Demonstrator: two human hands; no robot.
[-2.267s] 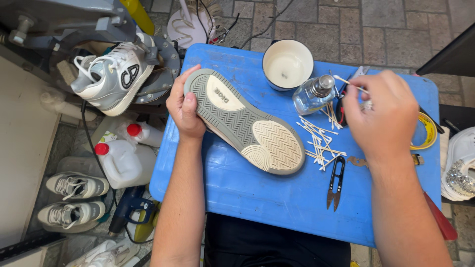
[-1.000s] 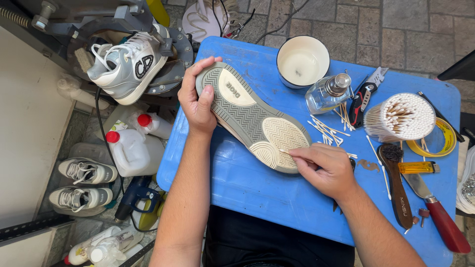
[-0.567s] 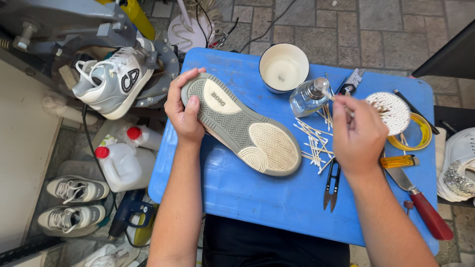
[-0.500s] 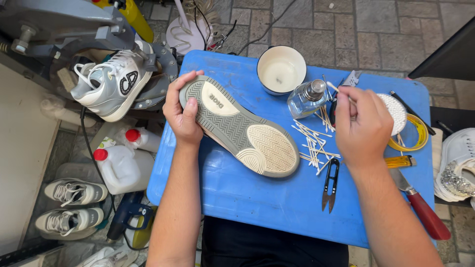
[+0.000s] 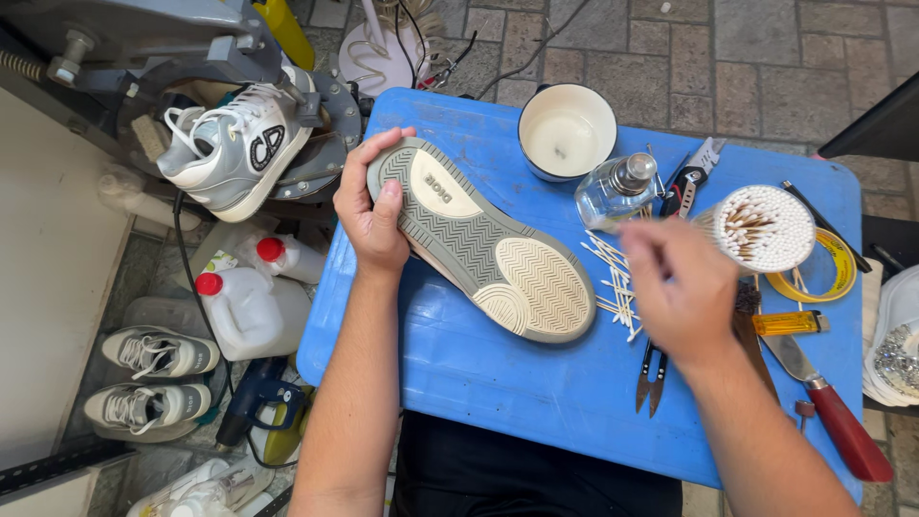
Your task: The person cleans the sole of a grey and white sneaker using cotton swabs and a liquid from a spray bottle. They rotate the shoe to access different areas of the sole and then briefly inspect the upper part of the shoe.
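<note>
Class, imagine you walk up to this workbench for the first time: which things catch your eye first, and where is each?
The upturned shoe sole lies slantwise across the blue table, gripped at its heel end by the left hand. The blurred right hand hovers over loose cotton swabs, beside a round tub of swabs. At the table's left, a grey and white sneaker sits clamped in a metal machine.

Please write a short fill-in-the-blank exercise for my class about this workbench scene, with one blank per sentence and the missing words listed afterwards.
1. The left hand holds a shoe with its ____ facing up.
2. The table top is coloured ____.
3. The bundle of cotton swabs stands to the ____ of the glass bottle in the picture.
4. The knife has a ____ handle.

Missing words: sole; blue; right; red
</note>
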